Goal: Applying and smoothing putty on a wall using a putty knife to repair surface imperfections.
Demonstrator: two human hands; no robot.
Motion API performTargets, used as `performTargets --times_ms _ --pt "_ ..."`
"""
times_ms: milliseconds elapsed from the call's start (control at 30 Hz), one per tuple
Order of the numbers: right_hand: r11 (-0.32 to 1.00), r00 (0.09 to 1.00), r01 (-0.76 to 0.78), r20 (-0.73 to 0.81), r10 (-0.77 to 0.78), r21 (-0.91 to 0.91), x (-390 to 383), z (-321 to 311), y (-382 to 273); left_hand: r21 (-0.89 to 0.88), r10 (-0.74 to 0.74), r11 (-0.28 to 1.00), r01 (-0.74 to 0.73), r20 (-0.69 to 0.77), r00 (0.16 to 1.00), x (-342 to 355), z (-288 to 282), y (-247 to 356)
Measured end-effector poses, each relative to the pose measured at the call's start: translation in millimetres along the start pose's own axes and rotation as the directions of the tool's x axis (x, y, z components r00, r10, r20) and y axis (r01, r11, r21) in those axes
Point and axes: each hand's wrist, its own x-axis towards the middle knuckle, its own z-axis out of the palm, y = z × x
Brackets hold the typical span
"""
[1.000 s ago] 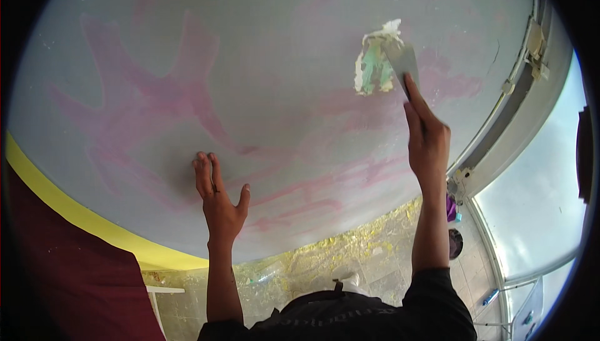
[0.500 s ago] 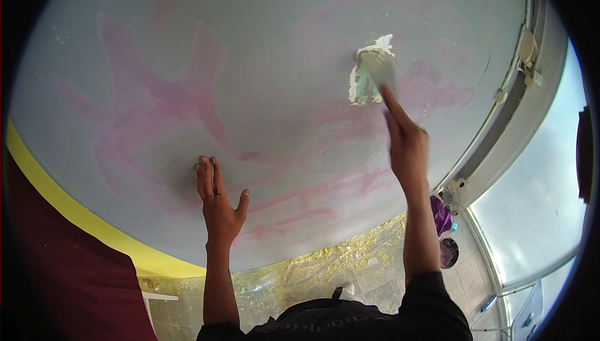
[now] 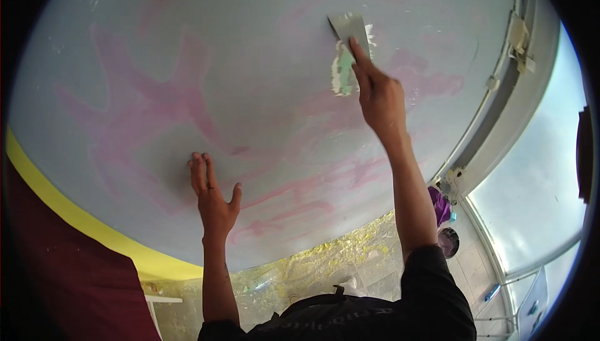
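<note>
Right hand (image 3: 382,103) grasps a flat scraper (image 3: 350,25), index finger extended onto the blade. The scraper is against the grey wall (image 3: 269,78), partly covering a ragged white-and-green patch (image 3: 344,73). Left hand (image 3: 215,208) is unclenched, fingers extended against the wall, lower left. Yellow flakes (image 3: 353,243) litter the floor (image 3: 465,278).

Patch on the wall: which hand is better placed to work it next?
Probably the right hand: it holds the scraper, which partly covers the patch. The left hand holds no tool and sits lower on the wall, well left of the patch.
</note>
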Motion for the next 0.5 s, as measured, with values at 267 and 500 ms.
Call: performTargets --times_ms 267,500 --pt "0.978 0.999 0.036 0.005 -0.038 0.204 -40 -39 15 -0.002 0.019 1.000 -0.019 -0.069 0.997 -11 -7 0" --pt "0.777 0.796 -0.576 0.390 0.463 0.254 -195 -28 49 -0.491 -0.138 0.841 0.227 0.211 0.968 -82 47 21"
